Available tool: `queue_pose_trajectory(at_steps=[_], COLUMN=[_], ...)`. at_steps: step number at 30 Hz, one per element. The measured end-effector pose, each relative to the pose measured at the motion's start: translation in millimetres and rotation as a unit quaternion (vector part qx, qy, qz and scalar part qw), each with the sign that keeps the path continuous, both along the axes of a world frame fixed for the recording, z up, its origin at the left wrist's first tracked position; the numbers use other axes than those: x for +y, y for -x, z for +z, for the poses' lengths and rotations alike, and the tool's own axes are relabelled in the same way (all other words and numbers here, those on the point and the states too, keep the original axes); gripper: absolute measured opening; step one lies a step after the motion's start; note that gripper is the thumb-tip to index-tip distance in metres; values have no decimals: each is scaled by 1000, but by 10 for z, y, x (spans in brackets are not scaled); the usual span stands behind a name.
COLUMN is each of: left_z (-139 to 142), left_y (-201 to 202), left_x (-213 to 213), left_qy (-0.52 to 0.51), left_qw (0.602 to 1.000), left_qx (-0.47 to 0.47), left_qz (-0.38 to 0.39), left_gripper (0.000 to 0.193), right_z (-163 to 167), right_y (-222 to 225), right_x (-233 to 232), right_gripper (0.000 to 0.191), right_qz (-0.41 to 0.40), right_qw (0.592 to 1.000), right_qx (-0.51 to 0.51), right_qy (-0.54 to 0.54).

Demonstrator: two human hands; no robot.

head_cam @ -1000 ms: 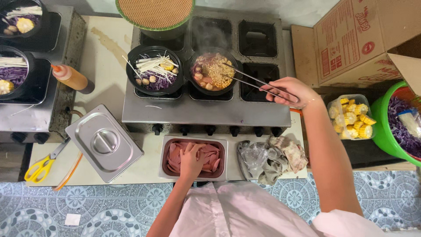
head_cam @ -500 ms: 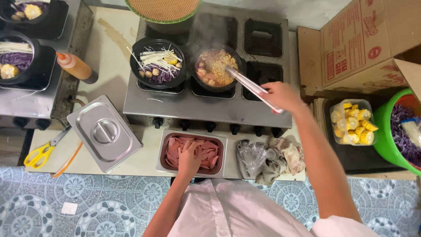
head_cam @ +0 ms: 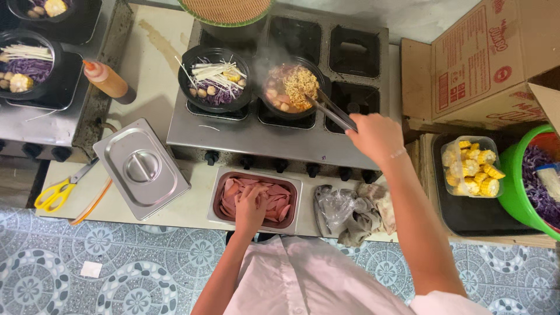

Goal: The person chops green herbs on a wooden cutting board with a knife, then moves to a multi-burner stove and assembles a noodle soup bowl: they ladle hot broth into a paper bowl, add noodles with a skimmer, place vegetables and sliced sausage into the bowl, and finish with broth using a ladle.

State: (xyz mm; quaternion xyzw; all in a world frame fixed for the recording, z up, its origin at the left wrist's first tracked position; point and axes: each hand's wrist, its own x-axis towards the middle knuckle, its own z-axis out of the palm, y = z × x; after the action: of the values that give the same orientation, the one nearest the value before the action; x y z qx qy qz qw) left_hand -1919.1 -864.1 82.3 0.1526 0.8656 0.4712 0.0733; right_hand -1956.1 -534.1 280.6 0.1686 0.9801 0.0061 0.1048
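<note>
Right hand (head_cam: 378,135) grips 1 pair of tongs (head_cam: 330,111) over 1 of 2 stove pots (head_cam: 290,87); left hand (head_cam: 252,205) pinches meat slices (head_cam: 274,201).

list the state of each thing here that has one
left hand: in the tray of pink meat slices
right hand: shut on tongs
noodle pot: steaming, tong tips in it
vegetable pot: full, no steam
steel lid: off, flat on counter
yellow scissors: lying closed

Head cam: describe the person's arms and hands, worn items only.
Both forearms are bare, no gloves on the left hand or right hand. A thin pale band circles the right wrist. A white collared shirt with short sleeves covers the shoulders.
</note>
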Motion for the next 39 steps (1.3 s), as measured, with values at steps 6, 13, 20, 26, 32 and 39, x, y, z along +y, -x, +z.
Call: queue_pose_trajectory(at_steps=[6,13,20,26,32,39], left_z=[6,-250,-379,-448,-497,-280], left_y=[-49,-42,105,136,157,198], left_x=[57,-142,-830,-1400,-2366,-3125], left_qy=[4,-18,-102,-51,-21,98], left_qw=[1000,997,983,987,987,954], left_qx=[-15,39,7,58,22,188], left_qz=[3,59,154,139,159,211], left_gripper=[16,10,14,9,15,45], right_z=[-99,-406,-1315,-2126,-2388,-2292], right_y=[-279,-740,-1477,-1387,-1241,-1084], right_x=[-25,-347,-1299,-1790,-2044,-2718], right_gripper=[45,45,47,43,46,18], right_qz=[-8,-22,99,211,107,69], right_qw=[998,983,984,964,990,969], right_qx=[57,147,50,105,71,236], right_qy=[21,103,138,126,58,35])
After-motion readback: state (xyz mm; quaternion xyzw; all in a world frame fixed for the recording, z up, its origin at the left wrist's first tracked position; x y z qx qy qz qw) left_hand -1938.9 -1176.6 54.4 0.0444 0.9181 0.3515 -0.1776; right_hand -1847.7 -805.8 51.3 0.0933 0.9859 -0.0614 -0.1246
